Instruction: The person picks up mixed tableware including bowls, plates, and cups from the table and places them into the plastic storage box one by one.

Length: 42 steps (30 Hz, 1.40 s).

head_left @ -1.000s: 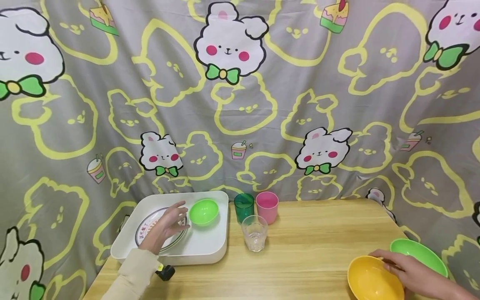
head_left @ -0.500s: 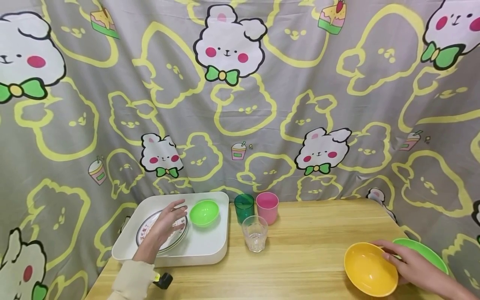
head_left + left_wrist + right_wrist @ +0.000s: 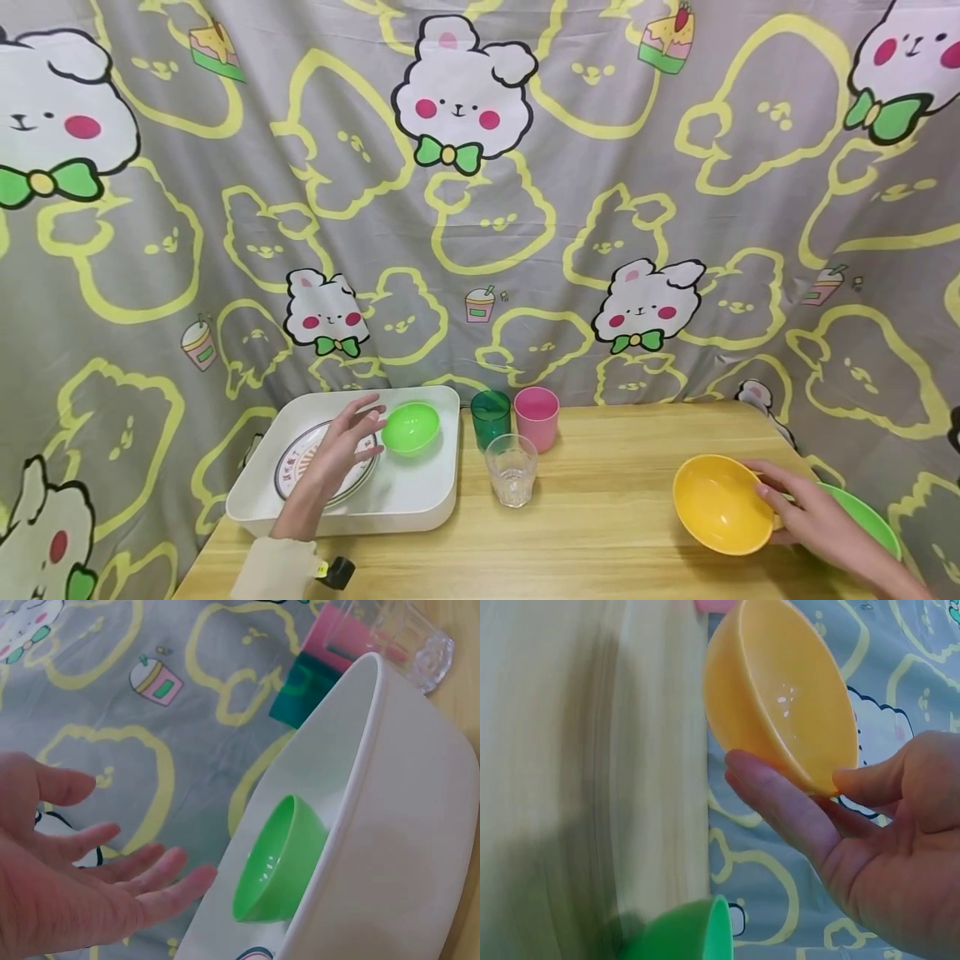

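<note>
My right hand (image 3: pixel 806 512) pinches the rim of a yellow bowl (image 3: pixel 723 504), thumb inside and fingers under it. The right wrist view shows this yellow bowl (image 3: pixel 787 690) tilted and raised above the wood. Below and behind that hand is a larger green bowl (image 3: pixel 862 517), partly hidden by it. My left hand (image 3: pixel 343 446) hovers over the white tub (image 3: pixel 420 512) with fingers spread, holding nothing. Inside the tub are a white plate (image 3: pixel 300 454) with printed marks, partly covered by the hand, and a small green bowl (image 3: pixel 281 862) just right of the fingertips.
Right of the tub stand a dark green cup (image 3: pixel 491 421), a pink cup (image 3: pixel 537 418) and a clear glass (image 3: pixel 512 471) on the wooden table (image 3: pixel 600 542). A patterned curtain (image 3: pixel 510 192) hangs along the back edge and both sides.
My right hand has lifted the yellow bowl and carried it up and slightly left, away from the larger green bowl. The left hand has hardly moved, still over the tub.
</note>
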Each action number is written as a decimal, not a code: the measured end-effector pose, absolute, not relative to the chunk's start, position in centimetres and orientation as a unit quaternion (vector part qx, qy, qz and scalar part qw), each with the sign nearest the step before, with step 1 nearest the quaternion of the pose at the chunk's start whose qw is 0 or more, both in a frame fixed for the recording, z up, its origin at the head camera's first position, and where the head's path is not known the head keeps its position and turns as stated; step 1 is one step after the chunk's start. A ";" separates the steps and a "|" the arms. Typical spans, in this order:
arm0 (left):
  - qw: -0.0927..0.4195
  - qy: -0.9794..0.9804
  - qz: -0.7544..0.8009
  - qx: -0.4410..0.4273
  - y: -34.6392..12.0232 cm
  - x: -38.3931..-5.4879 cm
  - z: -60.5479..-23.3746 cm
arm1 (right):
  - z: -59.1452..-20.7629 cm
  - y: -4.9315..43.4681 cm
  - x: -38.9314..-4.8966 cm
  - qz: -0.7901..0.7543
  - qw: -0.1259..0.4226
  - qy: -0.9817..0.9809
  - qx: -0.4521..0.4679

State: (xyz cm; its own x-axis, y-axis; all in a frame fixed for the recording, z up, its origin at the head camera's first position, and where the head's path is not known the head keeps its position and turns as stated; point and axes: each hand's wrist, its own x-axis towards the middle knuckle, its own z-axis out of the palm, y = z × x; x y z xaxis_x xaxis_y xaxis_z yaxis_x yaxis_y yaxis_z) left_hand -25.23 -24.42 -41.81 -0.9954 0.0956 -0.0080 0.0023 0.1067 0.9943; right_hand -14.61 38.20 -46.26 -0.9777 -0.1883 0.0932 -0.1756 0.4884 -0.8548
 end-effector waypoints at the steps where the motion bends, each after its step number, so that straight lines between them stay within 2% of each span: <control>1: 0.032 0.745 0.665 0.036 -24.2 -25.2 -41.9 | -46.3 37.9 -14.7 -0.493 -0.004 0.864 -0.102; 6: 0.017 0.751 0.658 0.054 -23.5 -25.3 -42.1 | -45.9 36.4 -15.1 -0.474 -0.051 0.876 -0.071; 13: 0.014 0.731 0.678 0.070 -22.8 -25.3 -42.1 | -45.3 35.1 -15.6 -0.500 -0.059 0.864 -0.022; 31: 0.007 0.695 0.710 0.113 -20.9 -25.2 -41.8 | -44.8 33.7 -16.6 -0.593 -0.114 0.796 -0.037; 42: 0.013 0.659 0.740 0.133 -19.0 -25.0 -41.6 | -44.4 32.0 -17.8 -0.719 -0.132 0.681 -0.051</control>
